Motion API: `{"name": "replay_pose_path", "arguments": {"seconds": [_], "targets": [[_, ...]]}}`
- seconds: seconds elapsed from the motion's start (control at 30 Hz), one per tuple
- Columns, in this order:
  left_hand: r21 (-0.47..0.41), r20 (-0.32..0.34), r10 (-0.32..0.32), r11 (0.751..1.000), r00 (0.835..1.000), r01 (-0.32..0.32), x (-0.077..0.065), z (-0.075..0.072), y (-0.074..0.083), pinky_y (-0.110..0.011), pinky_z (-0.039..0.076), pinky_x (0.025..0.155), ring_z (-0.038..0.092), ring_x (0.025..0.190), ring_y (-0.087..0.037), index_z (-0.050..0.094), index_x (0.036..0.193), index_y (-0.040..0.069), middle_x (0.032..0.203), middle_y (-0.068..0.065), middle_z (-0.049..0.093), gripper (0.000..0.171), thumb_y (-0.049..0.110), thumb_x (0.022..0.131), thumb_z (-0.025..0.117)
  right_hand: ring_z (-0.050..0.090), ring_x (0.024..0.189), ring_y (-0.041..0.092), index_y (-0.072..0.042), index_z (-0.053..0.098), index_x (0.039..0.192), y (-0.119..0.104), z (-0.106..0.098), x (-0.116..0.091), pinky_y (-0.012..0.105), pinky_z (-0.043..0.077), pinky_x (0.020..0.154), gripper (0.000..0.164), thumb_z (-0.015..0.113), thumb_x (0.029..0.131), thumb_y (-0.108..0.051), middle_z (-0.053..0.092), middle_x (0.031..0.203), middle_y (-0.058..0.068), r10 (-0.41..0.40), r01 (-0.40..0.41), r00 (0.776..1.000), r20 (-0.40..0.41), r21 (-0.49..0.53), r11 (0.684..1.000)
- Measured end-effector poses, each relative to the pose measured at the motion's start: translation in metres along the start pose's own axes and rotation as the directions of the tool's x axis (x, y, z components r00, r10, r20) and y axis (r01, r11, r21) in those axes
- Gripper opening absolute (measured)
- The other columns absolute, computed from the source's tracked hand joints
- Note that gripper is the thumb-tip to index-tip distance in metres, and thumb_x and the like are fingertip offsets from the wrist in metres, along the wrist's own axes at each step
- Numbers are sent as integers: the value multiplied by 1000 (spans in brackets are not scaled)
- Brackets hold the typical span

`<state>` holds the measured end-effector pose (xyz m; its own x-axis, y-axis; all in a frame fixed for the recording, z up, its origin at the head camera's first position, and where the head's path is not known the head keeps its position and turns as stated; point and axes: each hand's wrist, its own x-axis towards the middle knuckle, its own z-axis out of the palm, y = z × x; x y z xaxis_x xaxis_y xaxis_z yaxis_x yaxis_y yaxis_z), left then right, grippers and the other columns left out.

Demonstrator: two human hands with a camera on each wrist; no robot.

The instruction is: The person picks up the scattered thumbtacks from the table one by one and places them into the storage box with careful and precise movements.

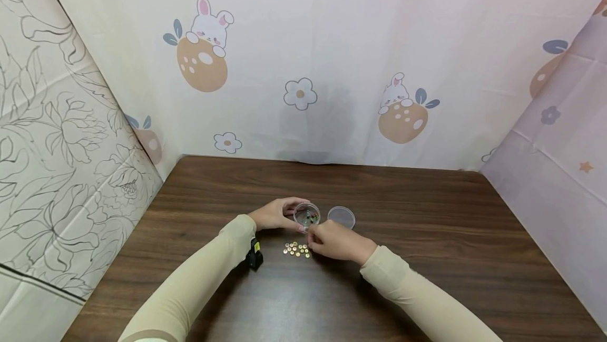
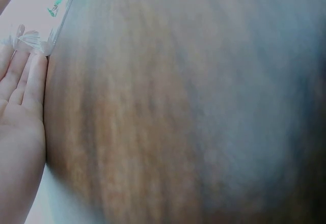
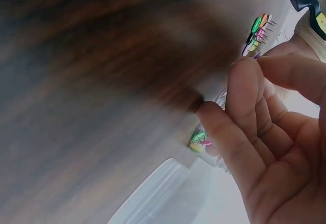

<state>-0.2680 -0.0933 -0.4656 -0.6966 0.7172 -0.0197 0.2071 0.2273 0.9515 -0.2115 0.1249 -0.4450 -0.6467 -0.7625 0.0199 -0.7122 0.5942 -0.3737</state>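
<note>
A clear round dish point(image 1: 300, 219) stands on the table, and my left hand point(image 1: 275, 214) grips it with thumb and fingers spread round its left side. Several coloured thumbtacks point(image 3: 197, 141) lie inside the dish. In the left wrist view, straight-looking fingers point(image 2: 34, 81) lie along the dish's wall. In front of it, more thumbtacks point(image 1: 292, 250) are spread on the table, points up, with green, orange and pink heads. My right hand point(image 1: 338, 242) is just to their right, thumb and index finger pinched together. A bit of a purple thumbtack point(image 3: 256, 56) shows at those fingertips, mostly hidden.
A clear round lid point(image 1: 341, 217) lies on the table right of the dish, behind my right hand. A black camera point(image 1: 255, 255) is strapped at the left wrist. Behind the brown wooden table point(image 1: 427, 205) hangs a printed cloth point(image 1: 308, 36).
</note>
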Motion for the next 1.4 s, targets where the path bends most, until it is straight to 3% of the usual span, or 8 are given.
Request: {"name": "replay_pose_path", "arguments": {"seconds": [0.43,0.63,0.97,1.4], "targets": [[12,-9,-33,999,999,34,-2,2,2,-45,40,103,45,122,-22,39,141,11,136,-11,49,74,19,78,76,43,51,-3,-16,62,83,1,-2,-1,18,42,49,8,58,90,-13,55,66,-11,0,0,1000,-1,40,999],[0,-19,-40,999,999,40,-1,2,1,-44,41,102,46,122,-22,39,141,11,136,-8,49,74,19,77,77,43,48,-2,-14,62,85,0,-13,-2,19,43,45,6,59,90,-13,56,62,-10,-10,16,993,-118,51,999],[-10,-16,-50,999,999,50,-1,3,1,-45,42,100,47,120,-23,40,140,13,136,-11,49,70,16,79,75,43,47,0,-17,63,88,3,-24,5,20,43,43,7,57,90,-15,56,63,-11,133,-118,967,-216,83,990],[-17,-18,-55,998,998,55,0,3,1,-44,43,100,46,120,-24,41,140,14,135,-7,49,69,13,79,75,39,46,0,-15,65,87,9,-22,16,20,39,44,6,59,89,-14,54,61,-10,171,-159,959,-225,69,985]]}}
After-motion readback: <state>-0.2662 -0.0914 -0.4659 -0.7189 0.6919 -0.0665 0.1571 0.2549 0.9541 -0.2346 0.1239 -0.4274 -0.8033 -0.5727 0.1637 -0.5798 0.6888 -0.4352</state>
